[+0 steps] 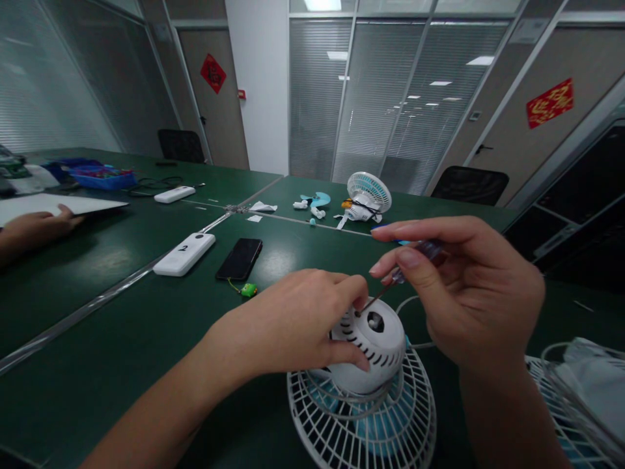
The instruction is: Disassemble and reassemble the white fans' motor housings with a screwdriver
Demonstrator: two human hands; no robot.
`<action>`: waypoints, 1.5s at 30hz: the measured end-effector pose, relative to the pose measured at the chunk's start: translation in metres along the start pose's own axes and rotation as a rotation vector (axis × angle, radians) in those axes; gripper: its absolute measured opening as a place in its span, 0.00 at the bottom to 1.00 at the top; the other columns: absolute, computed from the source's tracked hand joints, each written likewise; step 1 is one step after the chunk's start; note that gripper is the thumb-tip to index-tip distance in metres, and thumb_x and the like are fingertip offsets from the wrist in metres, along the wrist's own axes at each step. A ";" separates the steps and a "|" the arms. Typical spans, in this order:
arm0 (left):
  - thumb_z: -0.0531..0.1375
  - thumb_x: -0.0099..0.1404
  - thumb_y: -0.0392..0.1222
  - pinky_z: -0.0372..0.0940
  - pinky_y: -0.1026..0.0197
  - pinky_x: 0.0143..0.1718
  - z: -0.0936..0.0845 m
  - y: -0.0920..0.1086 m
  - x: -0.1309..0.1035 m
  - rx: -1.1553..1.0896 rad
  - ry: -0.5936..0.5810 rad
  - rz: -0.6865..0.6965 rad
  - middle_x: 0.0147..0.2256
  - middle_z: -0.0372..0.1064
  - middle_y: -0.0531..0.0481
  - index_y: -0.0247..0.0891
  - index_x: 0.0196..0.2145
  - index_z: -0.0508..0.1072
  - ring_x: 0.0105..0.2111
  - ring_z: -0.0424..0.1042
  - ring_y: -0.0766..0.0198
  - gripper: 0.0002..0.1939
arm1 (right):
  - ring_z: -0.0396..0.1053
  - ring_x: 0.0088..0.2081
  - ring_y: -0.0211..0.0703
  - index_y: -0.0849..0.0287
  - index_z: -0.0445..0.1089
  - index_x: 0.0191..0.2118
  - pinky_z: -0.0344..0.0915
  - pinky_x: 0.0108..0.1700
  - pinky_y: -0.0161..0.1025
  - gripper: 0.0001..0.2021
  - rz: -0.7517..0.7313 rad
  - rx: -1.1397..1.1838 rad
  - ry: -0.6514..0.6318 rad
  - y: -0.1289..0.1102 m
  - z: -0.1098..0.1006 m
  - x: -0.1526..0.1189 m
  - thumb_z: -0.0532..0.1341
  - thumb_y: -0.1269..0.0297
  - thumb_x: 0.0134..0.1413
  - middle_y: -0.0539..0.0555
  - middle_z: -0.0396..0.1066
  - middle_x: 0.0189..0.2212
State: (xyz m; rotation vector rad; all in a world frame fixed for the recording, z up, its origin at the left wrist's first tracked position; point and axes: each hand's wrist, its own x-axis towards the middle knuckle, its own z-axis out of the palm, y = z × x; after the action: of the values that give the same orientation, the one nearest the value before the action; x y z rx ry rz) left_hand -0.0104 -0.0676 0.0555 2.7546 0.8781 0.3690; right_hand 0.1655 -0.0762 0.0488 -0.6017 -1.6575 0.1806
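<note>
A small white fan (375, 365) lies face down on the green table, its motor housing on top and blue blades showing through the cage. My left hand (303, 319) is closed around the side of that housing, thumb at the front and fingers at the back. Between the fingertips of my right hand (469, 286) is a screwdriver (398, 273) with a clear purplish handle. Its thin shaft slants down to a small hole near the housing's upper edge. Whether a screw sits in that hole I cannot tell.
A black phone (240, 258) with a green charm (249, 290) and a white power bank (185, 254) lie to the left. Farther back are another fan (366, 195), blue blades (317, 199) and a blue basket (102, 177). Another person's hand (43, 228) holds a white board (92, 203).
</note>
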 end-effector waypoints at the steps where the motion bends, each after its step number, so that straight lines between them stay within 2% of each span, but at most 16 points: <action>1: 0.71 0.56 0.51 0.66 0.57 0.38 0.001 0.000 0.000 0.001 0.009 -0.004 0.42 0.74 0.47 0.36 0.45 0.68 0.38 0.75 0.54 0.25 | 0.76 0.29 0.37 0.52 0.74 0.42 0.75 0.27 0.33 0.12 -0.001 -0.019 -0.002 0.000 0.000 -0.001 0.62 0.76 0.56 0.50 0.76 0.39; 7: 0.70 0.56 0.53 0.66 0.57 0.37 0.002 -0.001 -0.001 0.021 0.018 0.007 0.39 0.75 0.46 0.36 0.48 0.68 0.36 0.76 0.54 0.28 | 0.76 0.32 0.40 0.50 0.73 0.49 0.77 0.29 0.36 0.17 -0.058 -0.173 -0.024 -0.001 0.000 -0.005 0.65 0.73 0.55 0.50 0.78 0.40; 10: 0.70 0.57 0.53 0.67 0.55 0.39 0.003 -0.002 -0.001 -0.004 0.024 0.016 0.42 0.75 0.44 0.36 0.51 0.65 0.39 0.76 0.51 0.31 | 0.76 0.35 0.40 0.46 0.69 0.57 0.77 0.31 0.37 0.23 -0.069 -0.202 -0.098 -0.002 -0.004 -0.006 0.62 0.72 0.57 0.50 0.77 0.45; 13: 0.70 0.58 0.51 0.67 0.54 0.42 0.003 -0.003 -0.002 -0.033 0.035 0.036 0.45 0.74 0.44 0.37 0.55 0.62 0.42 0.75 0.51 0.34 | 0.76 0.37 0.39 0.47 0.63 0.63 0.77 0.34 0.36 0.26 -0.049 -0.172 -0.199 -0.002 -0.007 -0.008 0.57 0.73 0.61 0.51 0.75 0.47; 15: 0.69 0.58 0.51 0.67 0.54 0.41 0.003 -0.003 -0.002 -0.026 0.034 0.035 0.44 0.74 0.44 0.37 0.55 0.62 0.41 0.75 0.51 0.33 | 0.76 0.38 0.39 0.48 0.60 0.64 0.77 0.36 0.37 0.27 -0.043 -0.177 -0.208 -0.002 -0.007 -0.008 0.57 0.74 0.61 0.51 0.75 0.47; 18: 0.69 0.57 0.54 0.67 0.54 0.38 0.002 -0.002 -0.001 0.008 0.020 0.013 0.40 0.75 0.44 0.35 0.49 0.66 0.38 0.76 0.51 0.29 | 0.76 0.39 0.42 0.46 0.62 0.62 0.77 0.35 0.39 0.30 -0.072 -0.184 -0.121 -0.001 -0.003 -0.008 0.62 0.75 0.56 0.50 0.75 0.46; 21: 0.70 0.56 0.55 0.67 0.55 0.35 0.002 -0.002 -0.001 0.037 0.028 0.016 0.39 0.75 0.45 0.35 0.46 0.67 0.37 0.76 0.51 0.28 | 0.76 0.36 0.43 0.47 0.68 0.55 0.76 0.31 0.39 0.26 -0.120 -0.188 -0.056 0.001 0.000 -0.007 0.66 0.75 0.51 0.49 0.75 0.42; 24: 0.70 0.56 0.55 0.67 0.56 0.35 0.003 -0.002 -0.001 0.061 0.051 0.032 0.39 0.75 0.46 0.36 0.44 0.67 0.37 0.76 0.51 0.27 | 0.75 0.34 0.43 0.48 0.71 0.51 0.75 0.29 0.40 0.23 -0.156 -0.221 -0.052 0.001 0.000 -0.007 0.68 0.74 0.49 0.50 0.76 0.40; 30: 0.69 0.57 0.54 0.68 0.53 0.36 0.001 -0.002 -0.001 0.025 0.011 0.012 0.41 0.75 0.44 0.35 0.47 0.67 0.37 0.76 0.50 0.28 | 0.75 0.34 0.43 0.47 0.71 0.54 0.75 0.35 0.42 0.22 -0.172 -0.313 -0.078 -0.002 -0.003 -0.006 0.62 0.73 0.55 0.50 0.77 0.43; 34: 0.69 0.58 0.54 0.69 0.51 0.37 0.000 -0.001 -0.001 0.032 0.007 0.022 0.41 0.75 0.43 0.35 0.45 0.69 0.38 0.76 0.48 0.25 | 0.72 0.30 0.42 0.43 0.70 0.56 0.74 0.31 0.41 0.26 -0.223 -0.341 -0.076 -0.001 -0.002 -0.003 0.66 0.72 0.52 0.49 0.77 0.38; 37: 0.69 0.57 0.53 0.69 0.51 0.39 0.000 -0.001 -0.002 0.023 0.006 0.017 0.43 0.74 0.42 0.35 0.45 0.70 0.39 0.75 0.48 0.25 | 0.71 0.30 0.41 0.45 0.71 0.54 0.73 0.29 0.40 0.25 -0.217 -0.330 -0.071 0.001 -0.003 -0.003 0.68 0.71 0.50 0.49 0.76 0.37; 39: 0.67 0.60 0.52 0.69 0.52 0.42 0.001 -0.001 -0.002 -0.012 -0.001 0.011 0.44 0.73 0.42 0.34 0.46 0.70 0.40 0.75 0.50 0.23 | 0.72 0.31 0.41 0.48 0.72 0.52 0.72 0.29 0.39 0.21 -0.191 -0.319 -0.078 -0.001 -0.004 -0.003 0.67 0.70 0.52 0.49 0.76 0.37; 43: 0.57 0.71 0.42 0.68 0.55 0.47 0.004 -0.005 -0.001 -0.105 0.022 0.033 0.44 0.72 0.44 0.35 0.44 0.72 0.42 0.74 0.57 0.09 | 0.74 0.36 0.40 0.51 0.70 0.52 0.73 0.35 0.38 0.18 -0.123 -0.291 -0.125 -0.006 -0.007 -0.005 0.61 0.73 0.57 0.50 0.75 0.42; 45: 0.54 0.72 0.37 0.68 0.56 0.48 0.005 -0.006 0.001 -0.127 0.048 0.043 0.42 0.72 0.46 0.35 0.42 0.73 0.42 0.74 0.59 0.08 | 0.75 0.36 0.38 0.52 0.70 0.52 0.74 0.36 0.37 0.18 -0.120 -0.303 -0.129 -0.008 -0.006 -0.005 0.60 0.75 0.57 0.49 0.75 0.42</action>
State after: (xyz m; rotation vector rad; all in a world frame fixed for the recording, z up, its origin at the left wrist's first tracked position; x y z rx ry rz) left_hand -0.0114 -0.0624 0.0490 2.6620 0.7787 0.4828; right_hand 0.1691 -0.0866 0.0487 -0.7265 -1.8565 -0.1248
